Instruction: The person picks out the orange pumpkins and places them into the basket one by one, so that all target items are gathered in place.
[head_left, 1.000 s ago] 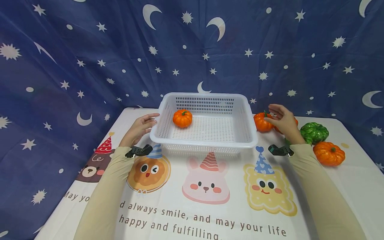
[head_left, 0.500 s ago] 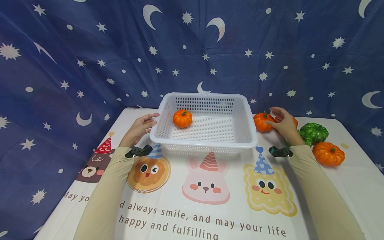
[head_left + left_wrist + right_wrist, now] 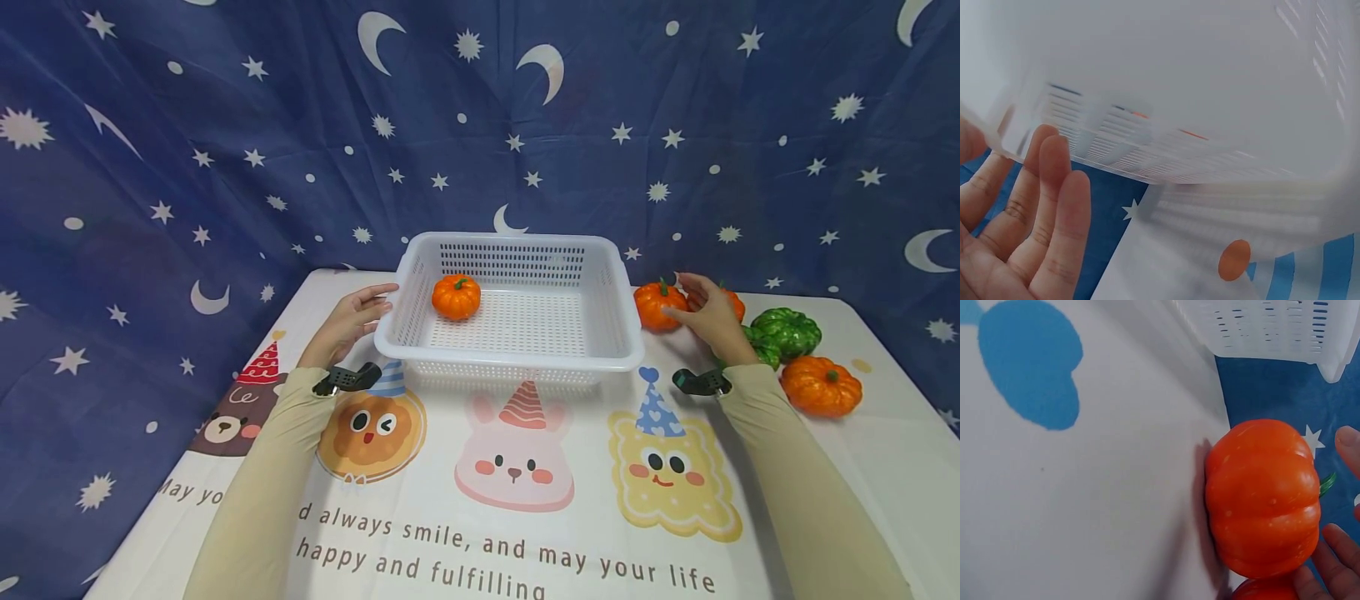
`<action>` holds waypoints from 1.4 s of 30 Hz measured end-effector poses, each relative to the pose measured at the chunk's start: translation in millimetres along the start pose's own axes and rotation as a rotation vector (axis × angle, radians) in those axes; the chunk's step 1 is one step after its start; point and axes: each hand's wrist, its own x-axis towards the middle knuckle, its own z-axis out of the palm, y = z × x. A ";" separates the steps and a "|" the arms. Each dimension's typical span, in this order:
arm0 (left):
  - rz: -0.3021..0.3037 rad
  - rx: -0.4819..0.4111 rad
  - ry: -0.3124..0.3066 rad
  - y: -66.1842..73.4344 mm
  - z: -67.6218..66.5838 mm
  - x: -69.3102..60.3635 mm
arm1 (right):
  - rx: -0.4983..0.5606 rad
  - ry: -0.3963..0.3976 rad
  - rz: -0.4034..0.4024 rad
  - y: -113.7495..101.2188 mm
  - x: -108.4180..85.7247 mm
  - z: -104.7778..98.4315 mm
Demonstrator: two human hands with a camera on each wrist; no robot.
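Observation:
A white perforated plastic basket [image 3: 517, 362] stands on the table, with a small orange pumpkin [image 3: 457, 297] inside at its left. My left hand [image 3: 345, 323] is at the basket's left side; in the left wrist view its fairly straight fingers [image 3: 1071, 231] lie against the outer wall. Right of the basket sits another orange pumpkin [image 3: 655, 306] with a green stem. My right hand [image 3: 711, 312] is beside that pumpkin, its fingers [image 3: 1342, 553] spread close to the pumpkin's side; whether they touch is unclear. A further orange pumpkin [image 3: 733, 307] is partly hidden behind this hand.
Green gourds [image 3: 786, 332] and a larger orange pumpkin [image 3: 822, 386] lie to the right of my right wrist. A printed white cloth [image 3: 517, 533] covers the table. Behind it hangs a dark blue curtain [image 3: 450, 100] with moons and stars.
My right hand has come down slightly beside the orange pumpkin, its fingers lower. More of the pumpkin behind it shows. My left hand and the basket have stayed in place.

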 end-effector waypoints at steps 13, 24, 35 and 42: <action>0.011 0.008 -0.003 -2.0 -0.3 0.0 | -0.040 -0.021 -0.004 10.7 5.5 3.0; 0.002 0.010 0.004 -2.3 0.0 0.9 | 0.007 -0.064 0.056 -35.3 -24.4 -3.1; 0.022 -0.007 -0.022 0.0 -1.0 -1.4 | -0.033 -0.089 0.010 -35.4 -23.8 -0.8; 0.024 -0.012 -0.014 -2.1 -0.9 -0.3 | -0.063 -0.080 -0.012 -34.3 -22.2 0.9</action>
